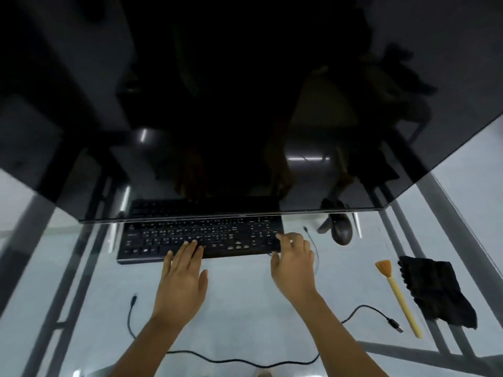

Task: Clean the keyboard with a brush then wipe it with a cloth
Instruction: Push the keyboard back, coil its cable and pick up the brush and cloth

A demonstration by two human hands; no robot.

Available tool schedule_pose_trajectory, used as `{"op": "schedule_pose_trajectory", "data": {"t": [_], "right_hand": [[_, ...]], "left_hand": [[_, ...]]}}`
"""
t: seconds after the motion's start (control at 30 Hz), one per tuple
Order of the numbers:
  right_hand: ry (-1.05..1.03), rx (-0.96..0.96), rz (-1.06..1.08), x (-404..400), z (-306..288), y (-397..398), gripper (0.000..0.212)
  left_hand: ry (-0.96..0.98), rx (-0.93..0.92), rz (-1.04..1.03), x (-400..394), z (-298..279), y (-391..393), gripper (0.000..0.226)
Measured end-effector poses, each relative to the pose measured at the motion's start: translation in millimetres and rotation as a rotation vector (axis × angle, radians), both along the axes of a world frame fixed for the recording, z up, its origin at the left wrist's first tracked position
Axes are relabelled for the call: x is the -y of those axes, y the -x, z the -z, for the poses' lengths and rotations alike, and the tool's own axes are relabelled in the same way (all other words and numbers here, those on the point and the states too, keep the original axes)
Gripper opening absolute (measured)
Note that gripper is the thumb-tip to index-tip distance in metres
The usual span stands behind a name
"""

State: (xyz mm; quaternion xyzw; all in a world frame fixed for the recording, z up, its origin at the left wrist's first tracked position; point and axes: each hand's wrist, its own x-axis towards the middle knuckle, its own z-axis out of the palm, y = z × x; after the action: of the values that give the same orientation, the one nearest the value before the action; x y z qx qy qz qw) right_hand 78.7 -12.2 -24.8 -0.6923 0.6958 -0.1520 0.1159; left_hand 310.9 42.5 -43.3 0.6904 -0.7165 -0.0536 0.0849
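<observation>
A black keyboard (174, 238) lies on a glass desk, its far edge under a big dark monitor. My left hand (181, 278) rests flat with the fingertips on the keyboard's front edge near the middle. My right hand (294, 261) touches the keyboard's right end with its fingers spread and holds nothing. A small brush (398, 295) with orange bristles and a pale handle lies on the desk to the right. Just beyond it sits a crumpled black cloth (435, 292). Neither hand touches the brush or the cloth.
The dark monitor (245, 104) overhangs the back of the keyboard. A black mouse (341, 232) sits right of the keyboard. A black USB cable (245, 361) snakes across the glass desk (239, 308) near me, its plug (396, 325) beside the brush.
</observation>
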Motion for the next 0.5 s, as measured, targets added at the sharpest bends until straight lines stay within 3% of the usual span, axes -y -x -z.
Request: {"op": "schedule_pose_trajectory", "data": {"t": [0.17,0.3,0.5], "right_hand": [[-0.048,0.021,-0.18,-24.3,-10.4,-76.9,0.043],[-0.101,0.036,-0.304,-53.5,-15.2,-123.1,0.042],[-0.235,0.06,-0.405,-90.3,-11.9,-165.8,0.043]], "left_hand": [[0.053,-0.031,-0.222,-35.2,-12.9,-61.4,0.049],[-0.057,-0.051,-0.389,-63.8,-10.5,-94.9,0.042],[-0.138,-0.159,-0.382,-84.5,4.3,-108.2,0.033]]}}
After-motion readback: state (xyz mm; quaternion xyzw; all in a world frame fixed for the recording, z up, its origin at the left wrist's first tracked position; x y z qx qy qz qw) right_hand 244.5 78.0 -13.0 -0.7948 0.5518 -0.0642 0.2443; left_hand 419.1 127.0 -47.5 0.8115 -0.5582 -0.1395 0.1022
